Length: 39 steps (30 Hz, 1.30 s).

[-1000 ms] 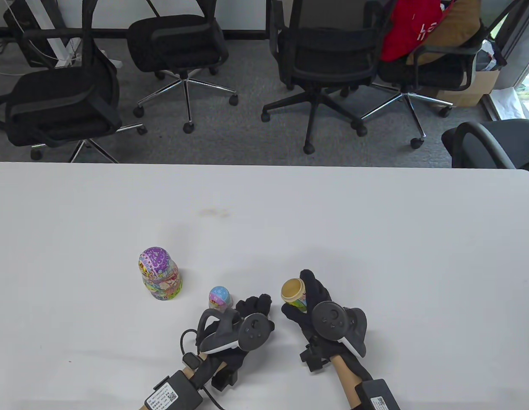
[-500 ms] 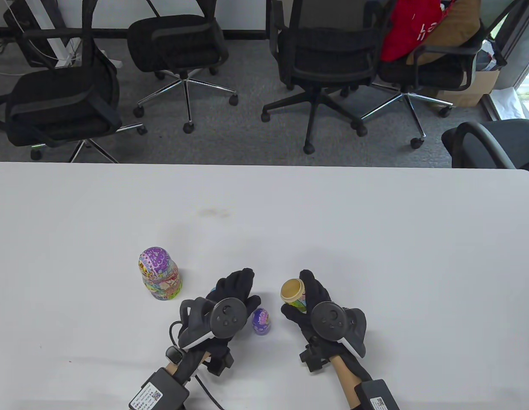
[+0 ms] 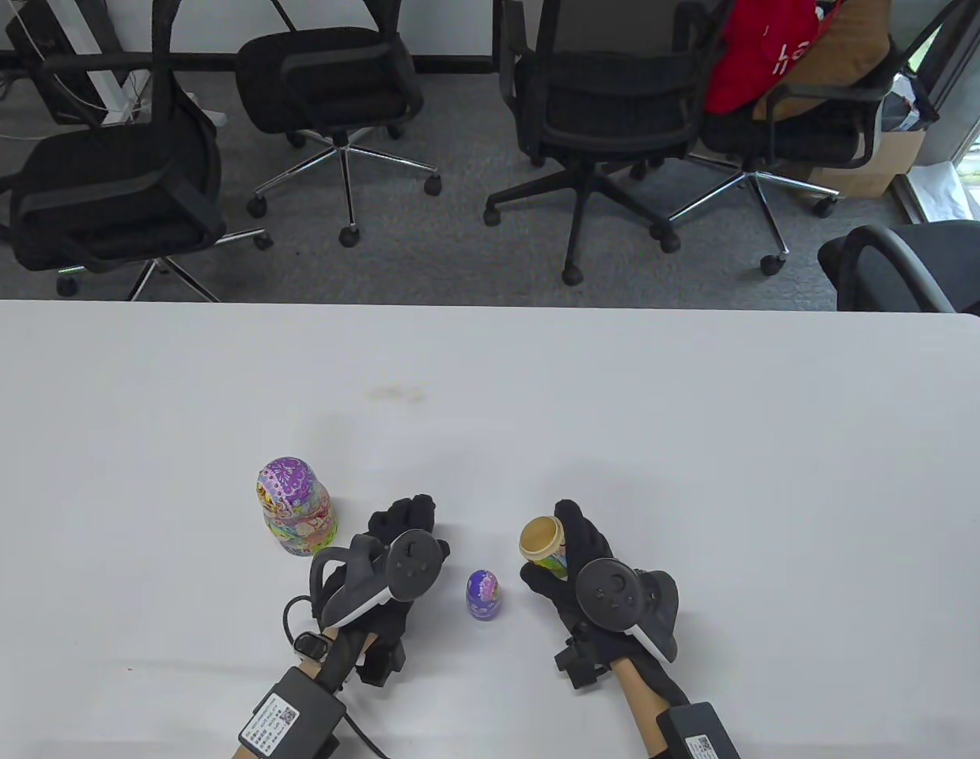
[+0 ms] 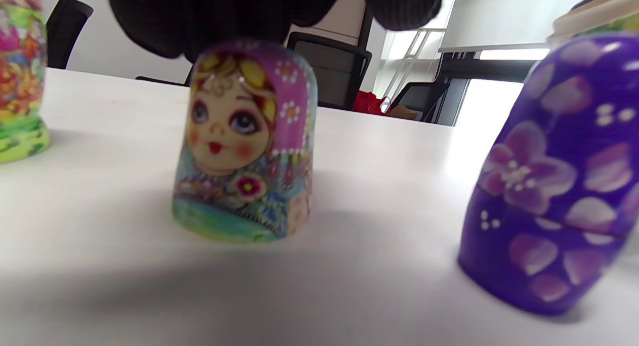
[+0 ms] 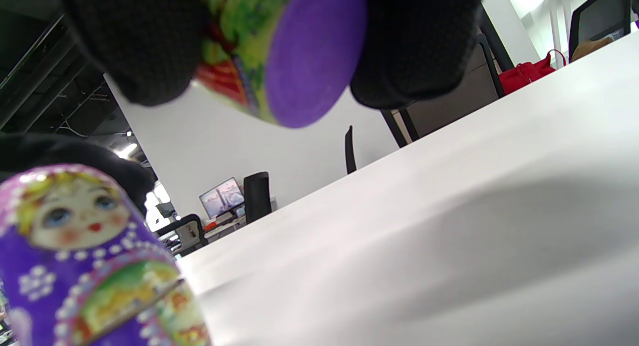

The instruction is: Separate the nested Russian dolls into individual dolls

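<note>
My right hand (image 3: 554, 553) grips an open doll bottom half (image 3: 541, 539) a little above the table; in the right wrist view its purple base (image 5: 309, 56) shows between my fingers (image 5: 135, 41). A small purple doll (image 3: 483, 594) stands between my hands. It also shows in the left wrist view (image 4: 559, 176) and the right wrist view (image 5: 85, 266). My left hand (image 3: 402, 526) hovers over a doll top half (image 4: 244, 141) that stands on the table, hidden in the table view. My fingers (image 4: 224, 11) hang at its crown, none around its sides.
A large closed doll (image 3: 294, 506) stands left of my left hand, and shows at the left edge of the left wrist view (image 4: 20, 76). The white table (image 3: 695, 443) stretches far and right. Office chairs (image 3: 600, 103) stand beyond its far edge.
My left hand set the small purple doll down between the hands, then moved left over the doll top half. My right hand has kept still with the bottom half.
</note>
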{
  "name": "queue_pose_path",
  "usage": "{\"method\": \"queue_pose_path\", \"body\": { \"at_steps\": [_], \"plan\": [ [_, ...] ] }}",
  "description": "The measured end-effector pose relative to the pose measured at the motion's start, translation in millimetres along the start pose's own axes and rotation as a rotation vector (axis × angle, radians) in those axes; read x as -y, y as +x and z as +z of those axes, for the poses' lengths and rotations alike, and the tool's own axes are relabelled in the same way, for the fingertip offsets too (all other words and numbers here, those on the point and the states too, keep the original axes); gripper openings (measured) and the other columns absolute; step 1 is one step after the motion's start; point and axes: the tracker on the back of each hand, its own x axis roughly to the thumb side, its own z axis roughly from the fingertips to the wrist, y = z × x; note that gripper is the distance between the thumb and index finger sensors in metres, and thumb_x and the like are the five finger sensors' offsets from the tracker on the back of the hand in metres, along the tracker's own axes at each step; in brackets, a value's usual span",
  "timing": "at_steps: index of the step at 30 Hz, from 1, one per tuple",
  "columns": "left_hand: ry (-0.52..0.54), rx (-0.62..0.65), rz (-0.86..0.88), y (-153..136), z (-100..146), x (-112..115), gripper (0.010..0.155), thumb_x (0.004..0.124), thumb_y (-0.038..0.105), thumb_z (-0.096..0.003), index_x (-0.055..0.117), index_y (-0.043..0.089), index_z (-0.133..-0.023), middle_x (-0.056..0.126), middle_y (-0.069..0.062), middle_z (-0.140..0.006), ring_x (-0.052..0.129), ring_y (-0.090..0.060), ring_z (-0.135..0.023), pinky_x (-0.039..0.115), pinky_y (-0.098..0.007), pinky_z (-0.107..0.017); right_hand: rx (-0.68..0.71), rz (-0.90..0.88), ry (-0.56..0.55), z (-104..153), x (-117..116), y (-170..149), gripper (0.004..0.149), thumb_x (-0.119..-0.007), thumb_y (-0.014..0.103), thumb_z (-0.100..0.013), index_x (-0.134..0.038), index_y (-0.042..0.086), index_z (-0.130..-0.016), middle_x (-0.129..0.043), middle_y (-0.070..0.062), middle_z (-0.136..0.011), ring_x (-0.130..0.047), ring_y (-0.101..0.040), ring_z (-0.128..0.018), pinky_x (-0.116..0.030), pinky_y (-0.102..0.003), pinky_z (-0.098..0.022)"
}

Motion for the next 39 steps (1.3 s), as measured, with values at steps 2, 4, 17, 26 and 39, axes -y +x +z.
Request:
{"method": "queue_pose_path", "body": {
  "at_steps": [2,4,17,26,39],
  "plan": [
    [-0.025,-0.01,-0.009,-2,-2,4,0.067,0.065,0.041,-0.0591,0.054,0.008,-0.116,0.066,-0.022,-0.113,0.077,-0.046,-0.096,0.075,-0.052,-0.067,0.0,0.0,0.0,0,0,0,0.091,-0.084,0.047,-0.04,-0.041,0.003,-0.107,-0.065,-0.021,-0.101,-0.079,-0.039,-0.083,-0.076,-0.046,-0.062],
    [-0.051,-0.02,-0.022,-3,-3,8,0.067,0.065,0.041,-0.059,0.054,0.008,-0.116,0.066,-0.022,-0.113,0.077,-0.046,-0.096,0.076,-0.052,-0.067,0.001,0.0,0.0,0,0,0,0.091,-0.084,0.047,-0.04,-0.042,0.003,-0.107,-0.065,-0.021,-0.101,-0.079,-0.039,-0.083,-0.076,-0.046,-0.062],
    [-0.099,-0.042,-0.061,-6,-6,18,0.065,0.066,0.04,-0.0591,0.054,0.008,-0.115,0.067,-0.022,-0.112,0.08,-0.043,-0.093,0.078,-0.049,-0.065,0.0,-0.004,0.006,0,0,0,0.091,-0.083,0.048,-0.04,-0.042,0.003,-0.107,-0.066,-0.021,-0.101,-0.08,-0.039,-0.082,-0.077,-0.045,-0.062],
    [-0.048,-0.011,-0.016,-7,-4,7,0.065,0.066,0.039,-0.0587,0.056,0.008,-0.114,0.069,-0.022,-0.111,0.082,-0.042,-0.091,0.08,-0.048,-0.063,-0.001,-0.013,0.004,-1,1,0,0.091,-0.084,0.048,-0.04,-0.043,0.003,-0.107,-0.066,-0.021,-0.1,-0.08,-0.039,-0.081,-0.077,-0.045,-0.061],
    [0.115,0.157,0.246,10,19,-48,0.065,0.065,0.04,-0.0594,0.057,0.007,-0.114,0.07,-0.023,-0.11,0.084,-0.042,-0.09,0.082,-0.047,-0.062,0.084,-0.012,0.011,4,1,22,0.092,-0.084,0.048,-0.039,-0.042,0.004,-0.108,-0.066,-0.019,-0.101,-0.079,-0.039,-0.081,-0.076,-0.045,-0.061]
  ]
}}
